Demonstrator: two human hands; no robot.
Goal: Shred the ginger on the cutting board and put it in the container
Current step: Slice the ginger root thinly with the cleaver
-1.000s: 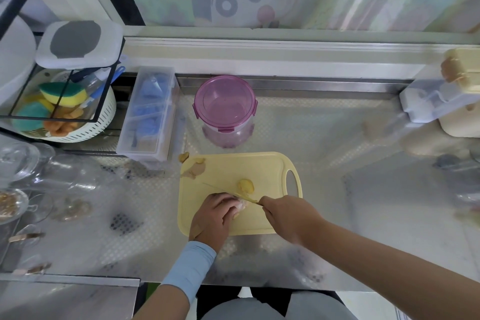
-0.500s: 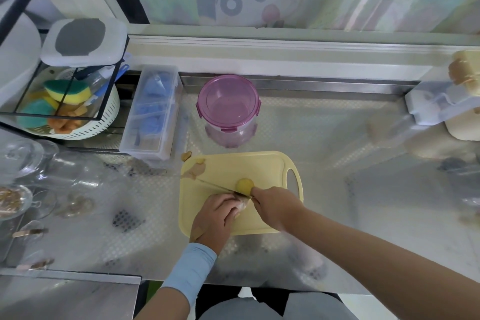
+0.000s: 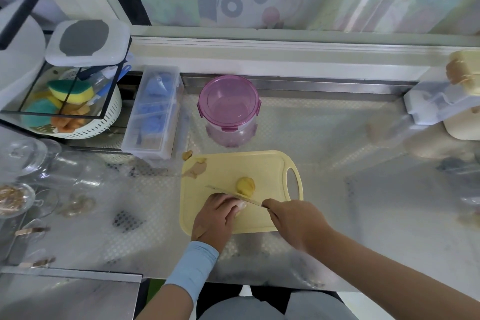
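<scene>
Pale yellow cutting board point(image 3: 228, 174), pink-lidded container point(image 3: 229, 109).

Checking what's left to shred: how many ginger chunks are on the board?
2: a loose chunk just beyond the knife, a second chunk held under the left hand. Peel scraps lie at the board's far-left corner; more may hide under the hand.
</scene>
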